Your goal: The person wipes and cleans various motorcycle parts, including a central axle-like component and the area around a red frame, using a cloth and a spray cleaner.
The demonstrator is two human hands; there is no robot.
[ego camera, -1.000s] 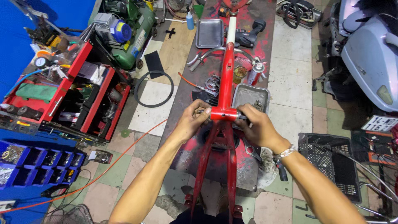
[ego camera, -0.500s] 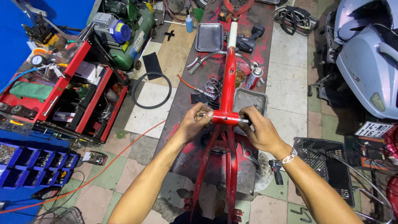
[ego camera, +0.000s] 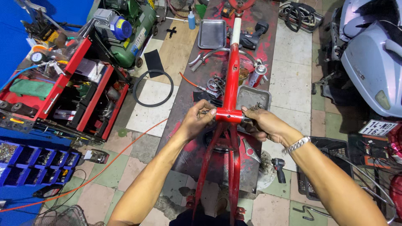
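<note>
my left hand (ego camera: pixel 197 119) is closed around the left end of the shell (ego camera: pixel 228 115), the short cross tube low on the red frame (ego camera: pixel 231 75), with the fingertips on a small part there that i cannot see well. my right hand (ego camera: pixel 260 122) grasps the right end, where a thin axle end shows between the fingers. the frame lies along the red-stained bench (ego camera: pixel 268 29), and its rear stays come down toward my body.

to do this step well, i think both hands should press evenly from the two sides and turn slowly, so the part sits straight in the shell and not tilted. the frame should not roll while i turn.

just beyond my right hand is a metal tray (ego camera: pixel 252 97) with small parts, almost touching the fingers, so that elbow has little room to go forward. the sprocket (ego camera: pixel 215 87) lies near the left side of the frame. the red tool chest (ego camera: pixel 63 92) is well apart on the left, and a black crate (ego camera: pixel 326 167) is under my right forearm, on the floor.
</note>
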